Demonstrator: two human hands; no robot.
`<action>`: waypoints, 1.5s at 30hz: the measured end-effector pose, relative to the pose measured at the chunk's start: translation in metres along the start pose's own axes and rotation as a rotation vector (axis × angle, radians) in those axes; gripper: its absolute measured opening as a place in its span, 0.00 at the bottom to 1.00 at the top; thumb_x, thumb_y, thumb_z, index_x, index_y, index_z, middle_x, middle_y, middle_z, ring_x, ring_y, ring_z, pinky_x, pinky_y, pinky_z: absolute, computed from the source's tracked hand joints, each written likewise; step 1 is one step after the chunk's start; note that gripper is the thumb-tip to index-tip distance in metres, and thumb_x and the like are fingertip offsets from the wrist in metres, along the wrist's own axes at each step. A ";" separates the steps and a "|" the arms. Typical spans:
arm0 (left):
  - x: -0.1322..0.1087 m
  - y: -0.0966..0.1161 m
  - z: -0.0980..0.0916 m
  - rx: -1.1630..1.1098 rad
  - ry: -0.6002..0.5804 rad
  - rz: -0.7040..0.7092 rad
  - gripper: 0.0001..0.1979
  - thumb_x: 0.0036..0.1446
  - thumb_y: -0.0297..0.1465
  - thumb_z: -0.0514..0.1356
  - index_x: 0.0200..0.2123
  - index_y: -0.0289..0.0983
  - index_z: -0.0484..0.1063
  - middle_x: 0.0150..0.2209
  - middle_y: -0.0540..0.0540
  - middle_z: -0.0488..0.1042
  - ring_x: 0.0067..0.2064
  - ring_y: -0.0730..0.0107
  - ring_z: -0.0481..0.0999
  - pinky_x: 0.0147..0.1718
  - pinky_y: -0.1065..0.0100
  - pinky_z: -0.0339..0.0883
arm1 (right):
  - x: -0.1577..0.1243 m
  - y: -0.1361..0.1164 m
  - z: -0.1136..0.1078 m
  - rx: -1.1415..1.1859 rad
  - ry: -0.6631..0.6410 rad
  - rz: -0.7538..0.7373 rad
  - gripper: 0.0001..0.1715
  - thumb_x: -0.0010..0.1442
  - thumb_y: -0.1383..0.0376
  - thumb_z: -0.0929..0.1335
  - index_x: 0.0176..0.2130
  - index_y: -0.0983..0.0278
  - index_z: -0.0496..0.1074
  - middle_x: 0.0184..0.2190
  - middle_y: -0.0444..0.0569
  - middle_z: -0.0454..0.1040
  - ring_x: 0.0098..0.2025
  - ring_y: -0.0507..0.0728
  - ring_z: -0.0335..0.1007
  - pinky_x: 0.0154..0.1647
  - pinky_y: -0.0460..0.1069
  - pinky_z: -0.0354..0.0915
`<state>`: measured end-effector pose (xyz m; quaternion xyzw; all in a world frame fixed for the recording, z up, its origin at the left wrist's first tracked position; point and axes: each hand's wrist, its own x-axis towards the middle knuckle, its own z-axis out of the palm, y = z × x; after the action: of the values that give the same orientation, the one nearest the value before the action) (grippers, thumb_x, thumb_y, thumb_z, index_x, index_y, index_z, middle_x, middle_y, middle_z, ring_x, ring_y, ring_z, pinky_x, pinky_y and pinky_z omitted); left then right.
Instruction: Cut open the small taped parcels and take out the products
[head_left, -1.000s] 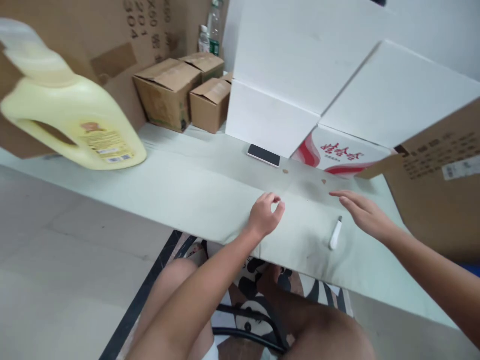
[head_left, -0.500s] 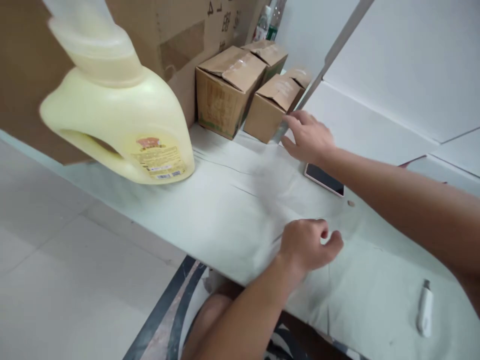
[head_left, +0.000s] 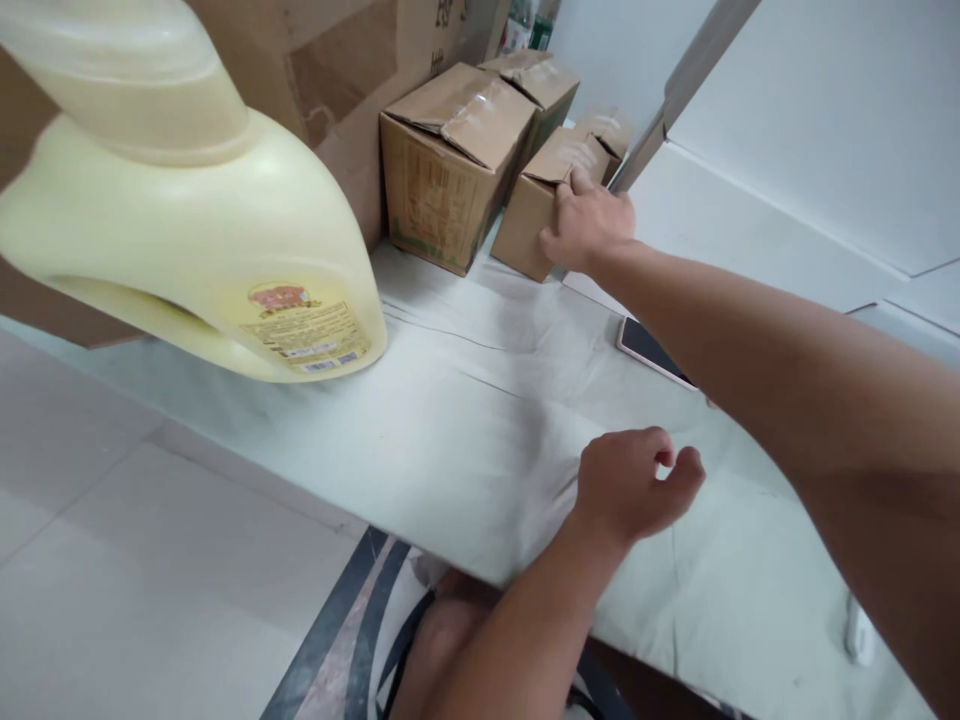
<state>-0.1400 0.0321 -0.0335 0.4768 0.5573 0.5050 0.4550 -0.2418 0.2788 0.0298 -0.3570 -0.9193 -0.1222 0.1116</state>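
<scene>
Over the pale cloth on the table, my left hand point(head_left: 637, 480) is loosely curled, thumb bent near the forefinger, with nothing seen in it. My right hand point(head_left: 592, 220) reaches far forward and grips the near right corner of a small cardboard box point(head_left: 523, 222). Its thumb lies low on the box and a finger touches the top edge; the other fingertips are partly hidden. Left of that box stands a larger cardboard box point(head_left: 439, 195) with taped flaps. A phone point(head_left: 654, 350) lies under my right forearm, partly covered by it.
A big pale yellow jug point(head_left: 300, 230) with a label stands at the left, before a large carton point(head_left: 341, 80). Plastic bottles point(head_left: 525, 28) are at the back. A white stick-like device point(head_left: 859, 632) lies lower right. The table's near edge point(head_left: 330, 505) runs diagonally.
My right hand has moved forward onto the small cardboard box. My left hand stays curled, almost in place. The view has shifted slightly, so the jug looks nearer.
</scene>
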 end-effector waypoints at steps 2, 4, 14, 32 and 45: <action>0.000 -0.001 -0.002 -0.014 0.076 0.066 0.19 0.59 0.40 0.55 0.20 0.39 0.54 0.19 0.54 0.59 0.23 0.73 0.58 0.27 0.67 0.53 | -0.017 -0.001 -0.006 -0.048 -0.036 -0.020 0.45 0.68 0.49 0.47 0.56 0.81 0.70 0.63 0.66 0.66 0.64 0.73 0.66 0.57 0.65 0.61; 0.000 -0.003 -0.009 -0.016 0.213 0.161 0.19 0.59 0.39 0.55 0.19 0.40 0.54 0.17 0.54 0.57 0.22 0.74 0.56 0.26 0.66 0.51 | -0.049 0.003 -0.015 -0.037 -0.033 -0.094 0.32 0.67 0.53 0.60 0.59 0.73 0.68 0.69 0.69 0.59 0.67 0.72 0.64 0.62 0.67 0.60; 0.005 -0.020 -0.064 -0.044 1.082 0.415 0.14 0.61 0.42 0.62 0.46 0.42 0.69 0.46 0.45 0.73 0.51 0.61 0.73 0.53 0.58 0.66 | -0.345 0.073 -0.053 0.279 0.197 -0.092 0.35 0.67 0.54 0.59 0.70 0.58 0.58 0.71 0.59 0.58 0.72 0.69 0.57 0.67 0.67 0.55; 0.011 0.002 0.023 -0.169 0.287 0.338 0.24 0.56 0.51 0.62 0.51 0.44 0.73 0.52 0.42 0.75 0.56 0.54 0.74 0.55 0.55 0.71 | -0.560 0.150 -0.020 0.200 0.075 1.123 0.36 0.57 0.51 0.64 0.58 0.68 0.75 0.64 0.68 0.63 0.68 0.74 0.57 0.66 0.71 0.55; -0.025 0.017 0.042 -0.119 0.001 0.184 0.36 0.44 0.41 0.73 0.56 0.50 0.66 0.48 0.46 0.72 0.46 0.58 0.75 0.42 0.62 0.72 | -0.557 0.121 -0.049 0.914 0.453 1.146 0.21 0.60 0.58 0.66 0.53 0.58 0.69 0.40 0.48 0.72 0.30 0.54 0.68 0.37 0.55 0.71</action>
<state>-0.0944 0.0137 -0.0195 0.4980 0.4802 0.5771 0.4339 0.2480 0.0004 -0.0689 -0.6624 -0.5045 0.2768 0.4796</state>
